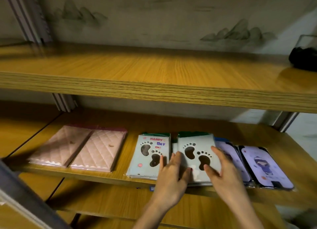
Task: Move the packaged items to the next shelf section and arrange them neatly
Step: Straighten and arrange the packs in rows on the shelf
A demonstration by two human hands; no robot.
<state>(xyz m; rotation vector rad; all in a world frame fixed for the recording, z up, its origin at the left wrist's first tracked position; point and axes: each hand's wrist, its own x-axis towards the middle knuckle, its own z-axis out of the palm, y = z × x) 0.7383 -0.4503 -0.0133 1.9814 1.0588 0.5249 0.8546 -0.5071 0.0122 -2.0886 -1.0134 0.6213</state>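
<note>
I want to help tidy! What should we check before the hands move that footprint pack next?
1. Both hands on it: left hand and right hand touch the right footprint pack: ok.
2. Firm hold: fingers look straight, not curled round it: not ok.
3. Stack squared: a pack underneath peeks out left: not ok.
4. Clear of the purple packs: edges look overlapped: cannot tell.
5. Next section's free spot: cannot tell.
</note>
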